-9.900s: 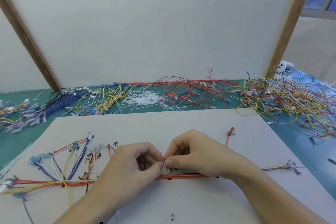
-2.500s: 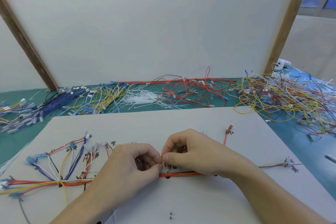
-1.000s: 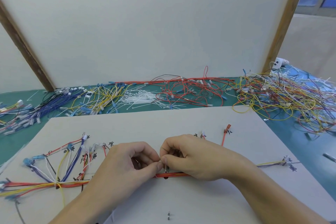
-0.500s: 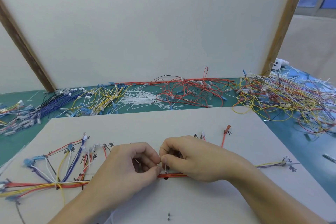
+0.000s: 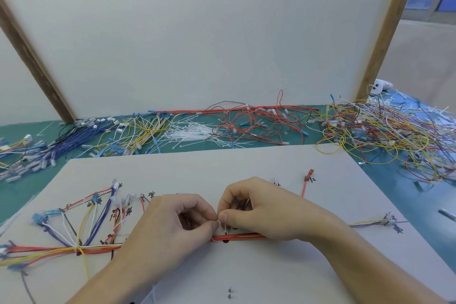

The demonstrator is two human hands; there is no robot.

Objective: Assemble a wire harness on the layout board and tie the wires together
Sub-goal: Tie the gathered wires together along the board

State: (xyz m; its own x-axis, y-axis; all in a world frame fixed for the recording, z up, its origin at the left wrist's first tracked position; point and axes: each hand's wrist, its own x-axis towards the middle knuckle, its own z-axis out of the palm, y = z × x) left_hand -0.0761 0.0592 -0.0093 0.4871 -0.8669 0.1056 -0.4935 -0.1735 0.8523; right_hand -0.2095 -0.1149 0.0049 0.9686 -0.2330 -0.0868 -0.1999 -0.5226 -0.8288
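A pale layout board (image 5: 222, 165) lies in front of me with a wire harness (image 5: 237, 237) running left to right across it, mostly red and yellow wires. At the left the harness fans out into blue, white, yellow and red branches (image 5: 81, 219). My left hand (image 5: 170, 227) and my right hand (image 5: 261, 210) meet over the middle of the bundle. Both pinch a thin white cable tie (image 5: 223, 226) that goes round the red wires. Most of the tie is hidden by my fingers.
Behind the board on the green table lie loose white cable ties (image 5: 192, 132), red wires (image 5: 256, 123), yellow wires (image 5: 138, 133) and blue wires (image 5: 69, 140). A big tangle of wires (image 5: 389, 136) fills the right side. A white upright panel (image 5: 197, 32) stands behind.
Both hands stay pinched together at the same spot on the bundle. Only small finger shifts and slight head movement are visible.
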